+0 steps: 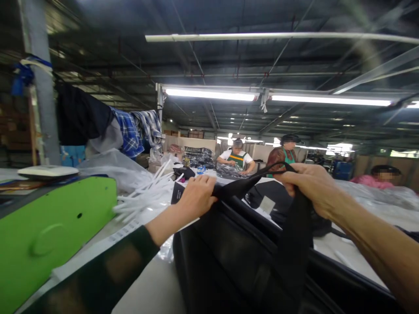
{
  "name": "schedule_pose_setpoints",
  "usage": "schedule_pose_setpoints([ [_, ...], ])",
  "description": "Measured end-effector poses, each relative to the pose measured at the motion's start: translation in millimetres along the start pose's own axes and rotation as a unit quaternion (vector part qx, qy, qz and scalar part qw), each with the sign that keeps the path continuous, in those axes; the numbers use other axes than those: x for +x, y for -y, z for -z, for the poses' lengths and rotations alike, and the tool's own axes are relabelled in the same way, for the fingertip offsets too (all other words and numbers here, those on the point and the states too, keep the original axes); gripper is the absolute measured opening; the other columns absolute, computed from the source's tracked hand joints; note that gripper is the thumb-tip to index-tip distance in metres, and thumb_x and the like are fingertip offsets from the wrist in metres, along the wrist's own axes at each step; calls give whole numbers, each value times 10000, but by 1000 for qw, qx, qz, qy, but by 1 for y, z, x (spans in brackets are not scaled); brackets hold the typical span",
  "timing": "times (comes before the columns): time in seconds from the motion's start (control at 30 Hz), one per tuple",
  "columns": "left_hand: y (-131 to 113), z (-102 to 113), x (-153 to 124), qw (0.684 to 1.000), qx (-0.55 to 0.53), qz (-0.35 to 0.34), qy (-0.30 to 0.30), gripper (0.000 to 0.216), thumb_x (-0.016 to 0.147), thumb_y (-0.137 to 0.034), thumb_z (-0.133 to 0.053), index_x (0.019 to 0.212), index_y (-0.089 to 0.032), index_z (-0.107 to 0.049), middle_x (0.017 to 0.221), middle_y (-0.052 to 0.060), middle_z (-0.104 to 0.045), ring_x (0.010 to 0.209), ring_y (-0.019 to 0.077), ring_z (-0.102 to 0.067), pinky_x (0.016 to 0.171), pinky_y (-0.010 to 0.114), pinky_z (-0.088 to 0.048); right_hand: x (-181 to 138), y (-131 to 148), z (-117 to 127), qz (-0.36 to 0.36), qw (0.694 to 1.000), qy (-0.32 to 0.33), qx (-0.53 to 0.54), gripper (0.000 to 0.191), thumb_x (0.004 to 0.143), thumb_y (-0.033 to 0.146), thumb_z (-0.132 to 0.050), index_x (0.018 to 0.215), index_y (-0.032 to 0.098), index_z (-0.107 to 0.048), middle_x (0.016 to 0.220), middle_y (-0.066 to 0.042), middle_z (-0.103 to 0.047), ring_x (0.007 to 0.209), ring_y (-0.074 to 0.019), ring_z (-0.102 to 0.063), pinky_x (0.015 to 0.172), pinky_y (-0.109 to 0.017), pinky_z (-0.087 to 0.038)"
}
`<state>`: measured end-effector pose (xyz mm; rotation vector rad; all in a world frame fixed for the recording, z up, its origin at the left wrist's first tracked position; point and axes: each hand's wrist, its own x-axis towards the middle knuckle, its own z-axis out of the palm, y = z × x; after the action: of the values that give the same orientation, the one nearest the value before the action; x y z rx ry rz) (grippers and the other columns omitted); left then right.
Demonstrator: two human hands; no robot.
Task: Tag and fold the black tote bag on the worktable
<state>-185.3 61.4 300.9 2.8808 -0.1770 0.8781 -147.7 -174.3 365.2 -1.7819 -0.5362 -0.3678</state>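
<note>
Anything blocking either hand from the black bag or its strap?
Nothing visible. The right hand grips the raised strap directly; the left hand is closed at the black bag's top corner.

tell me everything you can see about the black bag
The black bag looks smooth and slightly shiny, like leather, with long raised edges along its top. A broad, flat black strap arches above it. The left hand grips the strap near the bag's far end; the right hand holds the strap up. The bag's lower part is out of frame.
</note>
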Motion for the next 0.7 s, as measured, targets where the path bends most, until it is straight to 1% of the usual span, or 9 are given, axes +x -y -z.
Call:
schedule_pose_setpoints([
  [0.07,-8,-1,-21,992,11,-112,-58,312,865,-240,-516,1149,-110,-515,1210,154,-530,1166,281,-435,991,418,-322,5,4,-2,3,1000,-5,-23,237,646,139,-641,447,140,-513,383,-1,-472,360,-56,-403,369,-154,-293],
  [0.1,-10,-2,-31,981,0,-183,-62,307,893,-278,-482,1149,-113,-523,1210,145,-542,1170,257,-444,1013,392,-320,7,6,-4,3,1000,-3,-25,210,664,107,-629,475,129,-540,406,-11,-495,369,-61,-423,369,-151,-306],
  [0.13,-11,-4,-40,968,-21,-246,-46,356,901,-339,-476,1172,-112,-516,1234,142,-537,1194,242,-436,1038,369,-311,9,9,-5,3,1000,2,-21,174,681,81,-615,517,117,-570,436,-21,-519,384,-65,-443,375,-150,-323],
  [0.2,-9,-7,-50,946,-73,-314,30,615,821,-474,-578,1293,-109,-426,1359,159,-442,1296,241,-344,1089,351,-262,11,16,-10,1,1000,17,-10,112,702,42,-590,605,94,-611,505,-43,-562,417,-69,-473,395,-150,-355],
  [0.27,-6,-10,-51,938,-110,-312,101,952,668,-518,-721,1401,-112,-268,1469,197,-254,1372,274,-197,1118,389,-205,12,23,-14,-6,1000,24,-3,111,705,15,-571,627,87,-604,532,-51,-572,428,-70,-480,407,-156,-373],
  [0.33,-3,-9,-46,935,-137,-292,152,1135,579,-487,-795,1440,-120,-153,1493,224,-139,1387,301,-122,1119,431,-184,11,27,-18,-13,1000,14,-1,143,685,-18,-547,598,91,-574,479,-23,-527,390,-59,-440,376,-149,-342],
  [0.5,-5,1,-30,920,-121,-284,241,1235,527,-528,-796,1455,-175,-61,1507,214,-57,1386,337,-42,1104,509,-127,7,29,-22,6,999,-48,-1,150,623,-39,-518,592,99,-569,379,52,-400,316,-23,-303,309,-135,-197],
  [0.6,-8,-1,-30,917,-49,-317,238,1341,439,-425,-848,1452,-155,-11,1494,261,-3,1376,387,-14,1075,584,-77,7,27,-21,22,998,-55,4,129,598,-1,-554,544,117,-545,376,46,-409,323,-38,-335,316,-150,-222],
  [0.7,-10,-8,-32,922,-2,-352,163,1319,414,-358,-856,1443,-121,-67,1443,290,-201,1318,430,-220,1036,583,-178,6,27,-22,29,998,-56,8,126,576,10,-559,516,120,-542,360,45,-403,314,-43,-337,319,-158,-231],
])
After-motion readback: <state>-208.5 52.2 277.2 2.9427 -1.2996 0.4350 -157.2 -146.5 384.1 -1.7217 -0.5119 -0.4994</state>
